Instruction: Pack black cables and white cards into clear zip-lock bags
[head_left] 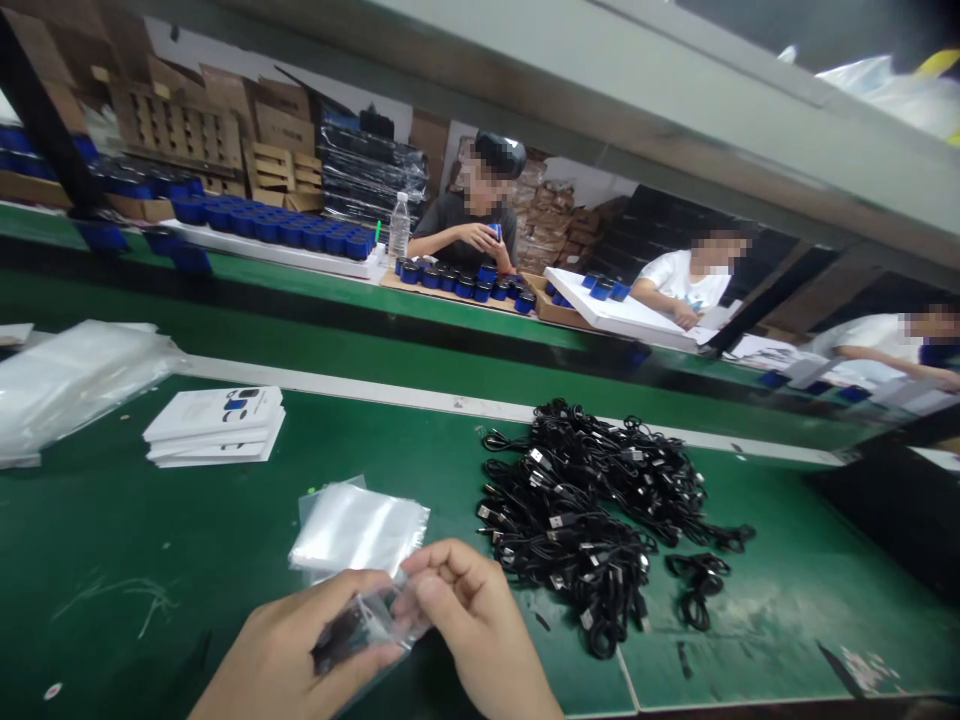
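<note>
Head cam, on my head, aimed forward and down, frame tilted so the desk edge falls to the right. My left hand (289, 650) and right hand (480, 630) sit close at bottom edge; green desk (165, 540) fills lower half; co-worker (469, 225) at far bench (337, 297) well off.

The left hand (289, 650) and right hand (472, 625) pinch a clear bag (390, 620) holding a black cable (337, 640), above the green surface (112, 570), beside a stack of clear bags (358, 530) and a heap of black cables (570, 510).

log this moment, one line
left hand: grips clear plastic bag holding black cable | right hand: pinches same bag | nearby: tangled heap of black cables
</note>
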